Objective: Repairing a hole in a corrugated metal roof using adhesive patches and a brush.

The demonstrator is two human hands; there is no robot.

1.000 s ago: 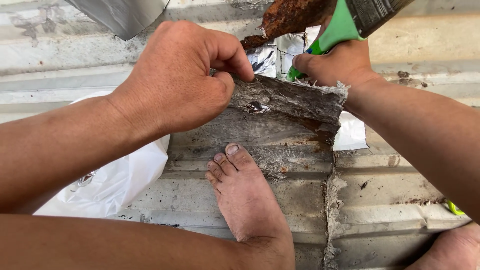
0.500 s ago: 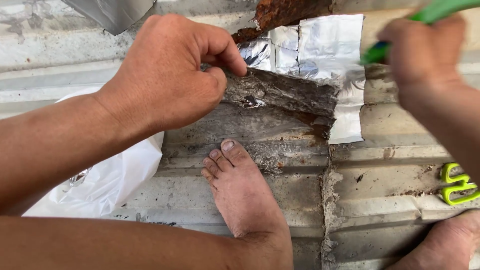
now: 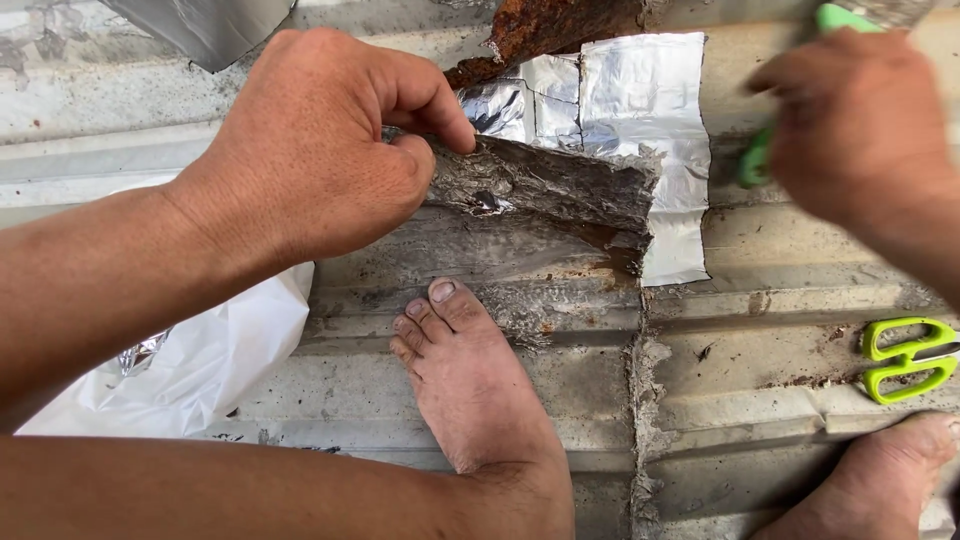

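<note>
My left hand (image 3: 320, 150) pinches the lifted edge of a grey, weathered patch strip (image 3: 545, 190) stuck on a corrugated metal roof sheet (image 3: 780, 300), peeling it up. Shiny silver foil tape (image 3: 640, 100) lies under and behind the strip, below a rusty torn edge (image 3: 550, 25). My right hand (image 3: 860, 130), blurred at the upper right, grips a green-handled tool (image 3: 755, 160) away from the strip. My bare left foot (image 3: 470, 390) rests on the sheet just below the peeled strip.
Green-handled scissors (image 3: 905, 358) lie on the sheet at the right. A white plastic bag (image 3: 200, 370) sits at the left under my forearm. My other foot (image 3: 880, 480) is at the lower right. A grey sheet corner (image 3: 200, 30) hangs at the top left.
My right hand left the strip and moved right with the green tool. More silver foil shows. The scissors came into view at the right. My left hand keeps its pinch.
</note>
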